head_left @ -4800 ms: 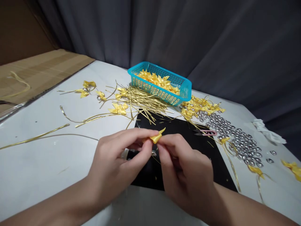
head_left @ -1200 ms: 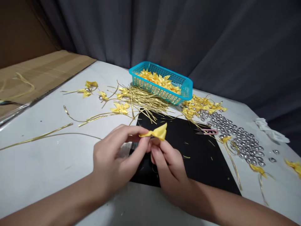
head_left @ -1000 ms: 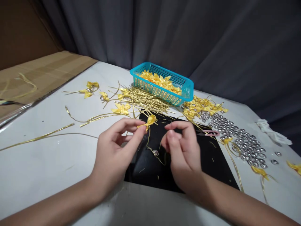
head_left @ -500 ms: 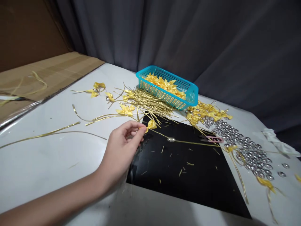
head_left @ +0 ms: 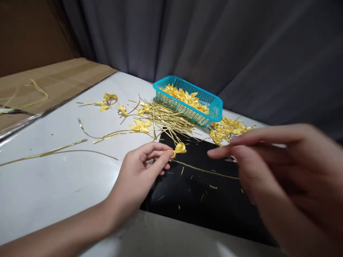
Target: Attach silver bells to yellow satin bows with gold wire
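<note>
My left hand point(head_left: 147, 166) pinches a yellow ribbon bow point(head_left: 180, 147) between thumb and fingertips, over the left part of a black mat point(head_left: 187, 200). From the bow a thin gold cord point(head_left: 206, 170) stretches right, until it passes behind my right hand point(head_left: 284, 178). That hand is large and close at the right, its index finger reaching left and the thumb apart below it. Nothing shows between those two fingertips; its other fingers are partly hidden. A small silvery glint sits under the bow by my left thumb.
A blue basket point(head_left: 218, 107) of yellow bows stands at the back. Before it lies a pile of gold cords point(head_left: 171, 117). More yellow bows point(head_left: 227, 129) lie right of the basket, others on the left point(head_left: 140, 125). Cord clippings dot the mat. Cardboard point(head_left: 66, 76) covers the far left.
My right hand has come in from the right, hiding most of the silver beads. My left hand and bow moved slightly right and down. The bead midway along the cord no longer shows there.
</note>
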Tool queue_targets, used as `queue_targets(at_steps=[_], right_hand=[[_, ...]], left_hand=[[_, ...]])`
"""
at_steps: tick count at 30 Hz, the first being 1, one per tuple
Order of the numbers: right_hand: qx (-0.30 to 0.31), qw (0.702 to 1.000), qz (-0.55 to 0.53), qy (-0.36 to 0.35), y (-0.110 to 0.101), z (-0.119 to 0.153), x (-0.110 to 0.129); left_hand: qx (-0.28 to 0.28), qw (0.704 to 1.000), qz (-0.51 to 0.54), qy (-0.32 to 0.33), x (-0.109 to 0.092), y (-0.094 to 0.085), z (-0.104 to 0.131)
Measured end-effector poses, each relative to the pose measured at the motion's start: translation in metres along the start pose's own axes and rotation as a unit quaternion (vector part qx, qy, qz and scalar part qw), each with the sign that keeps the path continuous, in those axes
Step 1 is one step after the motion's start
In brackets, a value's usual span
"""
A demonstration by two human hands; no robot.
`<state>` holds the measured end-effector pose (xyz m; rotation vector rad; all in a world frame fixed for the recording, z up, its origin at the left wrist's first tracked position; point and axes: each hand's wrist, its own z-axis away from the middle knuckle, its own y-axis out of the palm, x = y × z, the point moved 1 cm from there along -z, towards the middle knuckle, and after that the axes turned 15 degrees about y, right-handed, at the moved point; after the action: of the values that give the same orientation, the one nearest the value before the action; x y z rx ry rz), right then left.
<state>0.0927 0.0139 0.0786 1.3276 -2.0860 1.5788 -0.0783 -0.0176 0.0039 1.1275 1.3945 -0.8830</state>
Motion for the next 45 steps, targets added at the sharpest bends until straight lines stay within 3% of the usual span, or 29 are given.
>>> queue_targets(at_steps=[3, 8, 38, 41, 45], right_hand=[[0.052, 0.986, 0.132, -0.088, 0.012, -0.003, 0.002], [0.098, 0.967, 0.175, -0.157, 0.029, -0.004, -0.010], [0.082, 0.964, 0.197, -0.160, 0.036, -0.004, -0.015], [0.079, 0.962, 0.199, -0.171, 0.038, -0.003, -0.018], [0.122, 0.950, 0.242, -0.157, 0.041, -0.003, -0.023]], left_hand=[[-0.003, 0.999, -0.028, 0.023, -0.003, 0.000, 0.000], [0.010, 0.999, -0.019, 0.040, -0.007, 0.000, 0.002], [0.053, 0.994, -0.038, 0.089, -0.001, 0.000, 0.005], [0.072, 0.996, 0.001, 0.057, 0.001, 0.002, 0.003], [0.086, 0.993, 0.064, -0.051, 0.004, 0.005, -0.002]])
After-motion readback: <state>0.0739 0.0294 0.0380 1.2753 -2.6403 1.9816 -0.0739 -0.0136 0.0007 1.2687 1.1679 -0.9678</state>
